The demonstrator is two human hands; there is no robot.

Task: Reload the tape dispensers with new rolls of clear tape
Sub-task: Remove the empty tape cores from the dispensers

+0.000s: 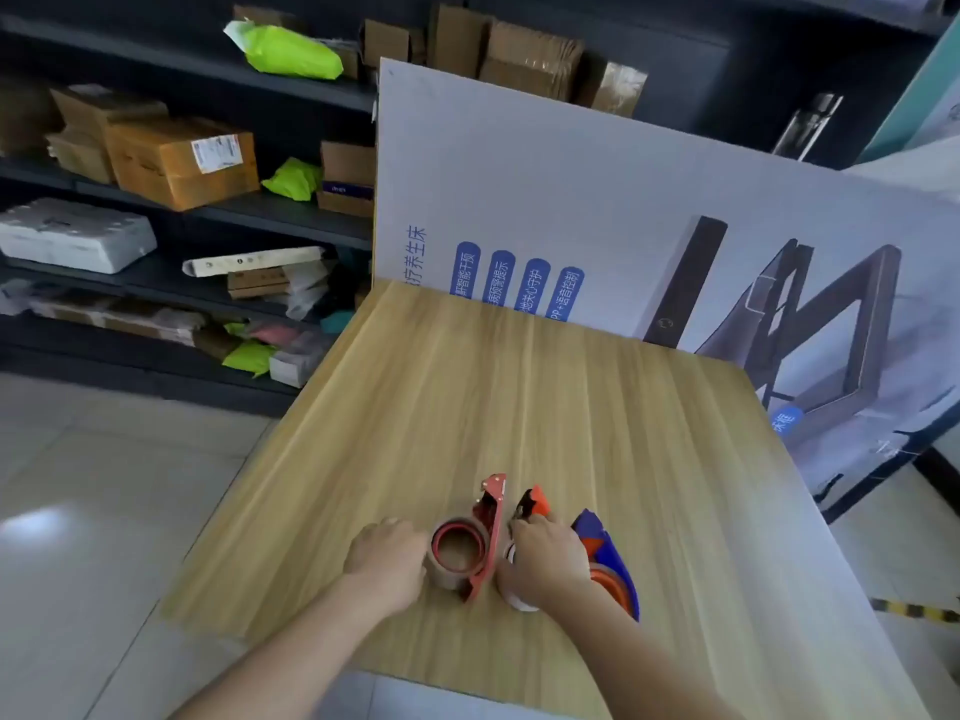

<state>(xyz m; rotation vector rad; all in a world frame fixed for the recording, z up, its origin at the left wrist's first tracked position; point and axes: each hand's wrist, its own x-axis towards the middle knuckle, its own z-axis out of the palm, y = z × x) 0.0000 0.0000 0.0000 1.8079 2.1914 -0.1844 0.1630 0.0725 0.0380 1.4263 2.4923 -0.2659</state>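
Light wooden table (519,397) with three tape dispensers grouped near its front edge.
A red dispenser (491,532) stands on its edge, a roll of tape (457,550) with a red core touching its left side; just to its right lies an orange-and-black dispenser (535,501), partly hidden; beside that, a blue dispenser (608,553) with an orange hub; a white roll (519,600) shows between the red and blue ones; a large printed board (571,210) rises along the far edge.
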